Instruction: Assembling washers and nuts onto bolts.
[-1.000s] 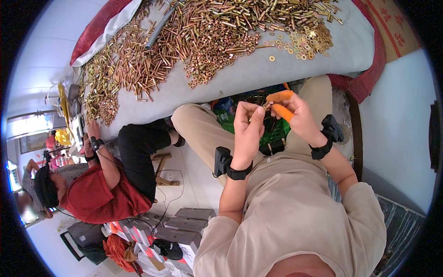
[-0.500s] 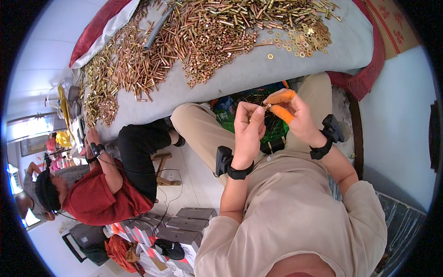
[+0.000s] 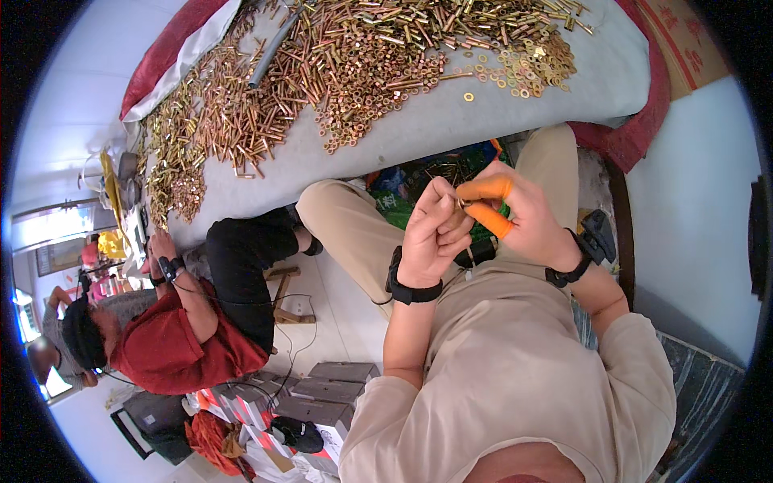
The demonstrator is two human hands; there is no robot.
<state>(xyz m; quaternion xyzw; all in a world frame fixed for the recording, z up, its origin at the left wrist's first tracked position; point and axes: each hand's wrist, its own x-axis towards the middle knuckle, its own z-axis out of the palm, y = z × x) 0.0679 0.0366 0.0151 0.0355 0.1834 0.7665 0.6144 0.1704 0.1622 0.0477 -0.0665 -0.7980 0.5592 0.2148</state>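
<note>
My left hand (image 3: 435, 233) and my right hand (image 3: 519, 209) meet over my lap, fingertips together. Between them sits a small brass-coloured metal fastener (image 3: 462, 204), mostly covered by the fingers, so I cannot tell whether it is a bolt, a nut or both. Orange sleeves cover the right thumb and index finger, which pinch it. The left thumb and bent fingers close around its other side. Below the hands, a green bag (image 3: 390, 205) lies open between my knees with metal pieces in it.
Ahead, a grey-covered table (image 3: 322, 165) bears heaps of bolts (image 3: 250, 121), nuts (image 3: 354, 113) and flat washers (image 3: 535, 64), plus a grey rod (image 3: 274, 52). A person in a red shirt (image 3: 185, 338) sits at the left. Boxes (image 3: 322, 402) stand behind that person.
Both hands have turned and dropped slightly toward me, still together. The left fingers are curled more, and the right hand's back shows more. The fastener is less visible.
</note>
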